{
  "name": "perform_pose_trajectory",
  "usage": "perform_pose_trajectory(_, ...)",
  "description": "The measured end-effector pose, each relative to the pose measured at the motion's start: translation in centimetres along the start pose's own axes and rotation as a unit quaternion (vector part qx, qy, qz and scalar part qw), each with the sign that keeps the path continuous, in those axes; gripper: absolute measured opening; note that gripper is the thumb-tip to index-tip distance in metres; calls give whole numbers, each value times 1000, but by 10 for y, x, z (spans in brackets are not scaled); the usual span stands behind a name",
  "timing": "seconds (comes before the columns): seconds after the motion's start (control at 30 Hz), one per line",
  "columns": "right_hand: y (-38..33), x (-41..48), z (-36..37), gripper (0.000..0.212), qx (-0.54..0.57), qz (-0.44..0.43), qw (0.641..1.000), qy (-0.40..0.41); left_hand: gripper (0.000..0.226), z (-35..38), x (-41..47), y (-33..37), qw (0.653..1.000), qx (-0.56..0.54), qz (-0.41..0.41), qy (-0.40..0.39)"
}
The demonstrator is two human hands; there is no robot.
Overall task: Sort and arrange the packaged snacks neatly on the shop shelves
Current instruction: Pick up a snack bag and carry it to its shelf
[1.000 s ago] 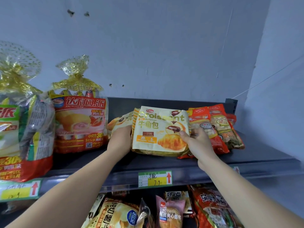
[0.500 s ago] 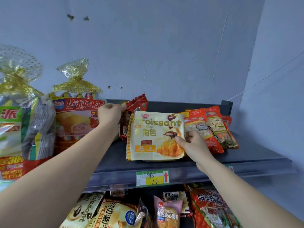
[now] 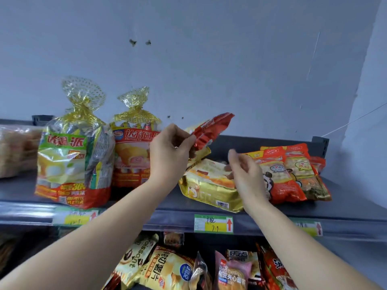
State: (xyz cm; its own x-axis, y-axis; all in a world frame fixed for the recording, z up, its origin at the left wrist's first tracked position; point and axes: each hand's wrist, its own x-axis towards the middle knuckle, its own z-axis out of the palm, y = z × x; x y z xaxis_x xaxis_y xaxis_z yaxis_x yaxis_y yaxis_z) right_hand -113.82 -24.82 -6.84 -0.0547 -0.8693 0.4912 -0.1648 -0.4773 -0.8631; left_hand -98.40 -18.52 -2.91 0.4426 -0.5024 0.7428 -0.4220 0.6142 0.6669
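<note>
On a dark grey metal shelf (image 3: 345, 208), tall gold-tied cellophane cake bags (image 3: 71, 164) stand left of the left hand (image 3: 169, 151). A gold foil croissant packet (image 3: 209, 185) lies flat beneath the right hand (image 3: 245, 170), whose fingers are loose and empty. The left hand pinches a small red foil snack packet (image 3: 211, 128) above it.

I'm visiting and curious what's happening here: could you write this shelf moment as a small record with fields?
Place: dark grey metal shop shelf against a pale wall
Left hand: pinches a red foil snack packet, raised above the shelf
Right hand: fingers relaxed, holding nothing, over a gold croissant packet lying flat; contact unclear
Left side: two large clear plastic cake bags with tied gold tops
Right side: overlapping orange-red snack packets
Shelf edge: green-and-yellow paper price label
Shelf below: more assorted snack packets
</note>
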Motion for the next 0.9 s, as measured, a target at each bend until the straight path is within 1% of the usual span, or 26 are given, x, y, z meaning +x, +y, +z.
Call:
perform_pose_trajectory(0.03,-12,-3,3,54,96,38,993,-49,24,-2,-11,-5,998,47,31,-23)
perform_pose_trajectory(0.07,-21,-6,5,63,159,79,979,-97,23,-5,-21,-10,993,89,63,-46)
perform_pose_trajectory(0.1,-26,-7,7,69,202,108,964,-132,20,-7,-31,-17,985,126,101,-66)
perform_pose_trajectory(0.13,-29,-10,9,70,230,126,952,-159,17,-11,-39,-23,973,160,146,-84)
perform_pose_trajectory(0.17,-29,-13,12,65,239,134,947,-170,14,-15,-45,-29,956,192,196,-101)
perform_pose_trajectory(0.23,-25,-21,18,49,247,148,946,-152,14,-21,-54,-35,913,254,288,-136)
perform_pose_trajectory(0.3,-18,-26,22,34,261,153,944,-129,17,-30,-64,-39,878,298,330,-177)
perform_pose_trajectory(0.33,-15,-28,23,28,266,145,944,-128,18,-36,-67,-38,872,311,328,-187)
perform_pose_trajectory(0.37,-13,-31,24,25,268,134,944,-136,20,-43,-71,-37,879,314,308,-184)
perform_pose_trajectory(0.4,-12,-35,26,24,271,124,943,-149,22,-51,-75,-35,895,311,274,-162)
perform_pose_trajectory(0.47,-10,-43,29,27,278,110,938,-174,24,-70,-79,-30,929,306,192,-77)
perform_pose_trajectory(0.53,-8,-54,36,30,276,98,936,-198,24,-90,-77,-26,948,298,107,13)
perform_pose_trajectory(0.57,-7,-60,40,30,272,91,935,-209,29,-102,-75,-25,955,287,62,41)
perform_pose_trajectory(0.6,-8,-66,45,29,270,84,933,-221,35,-114,-74,-25,960,275,20,53)
perform_pose_trajectory(0.67,-10,-79,55,26,271,75,927,-248,41,-138,-74,-26,965,257,-28,49)
perform_pose_trajectory(0.73,-15,-92,66,26,271,66,919,-280,28,-161,-81,-26,969,238,-53,36)
perform_pose_trajectory(0.8,-19,-105,78,28,272,56,911,-306,16,-182,-93,-26,971,225,-68,39)
perform_pose_trajectory(0.9,-22,-127,98,37,278,55,902,-326,15,-214,-112,-31,968,230,-76,62)
